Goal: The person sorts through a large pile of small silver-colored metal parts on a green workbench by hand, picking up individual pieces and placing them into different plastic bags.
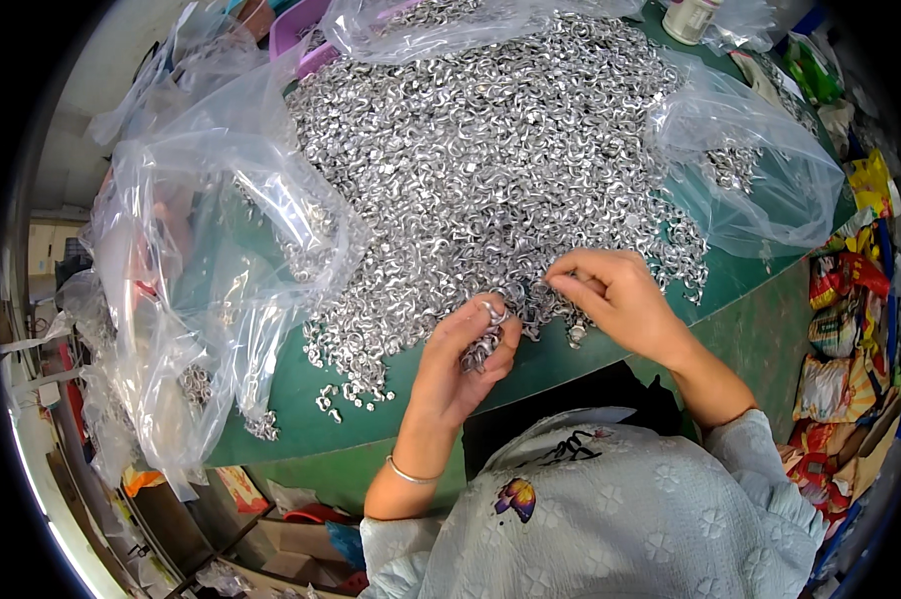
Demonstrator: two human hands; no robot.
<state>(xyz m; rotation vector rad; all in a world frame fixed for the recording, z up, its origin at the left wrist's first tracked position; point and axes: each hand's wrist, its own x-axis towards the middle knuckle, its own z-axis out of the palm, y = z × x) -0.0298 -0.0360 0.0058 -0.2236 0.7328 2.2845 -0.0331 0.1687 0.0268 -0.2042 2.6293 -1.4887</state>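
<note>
A broad heap of small, shiny, curved silver metal pieces (pixel 490 170) covers the middle of the green tabletop (pixel 356 444). At the heap's near edge, my left hand (pixel 460 364) is closed around several of these pieces, some showing between its fingers. To its right, my right hand (pixel 625 304) is held over the heap's edge with thumb and forefinger pinched together. Whatever sits in that pinch, if anything, is too small to make out. The two hands are apart.
Clear plastic bags (pixel 241 180) drape over the left of the table, and another plastic bag (pixel 760 160) with metal pieces lies at the right. A purple bin (pixel 296 30) and a white bottle (pixel 690 18) stand at the back. Colourful packages (pixel 835 389) line the right side.
</note>
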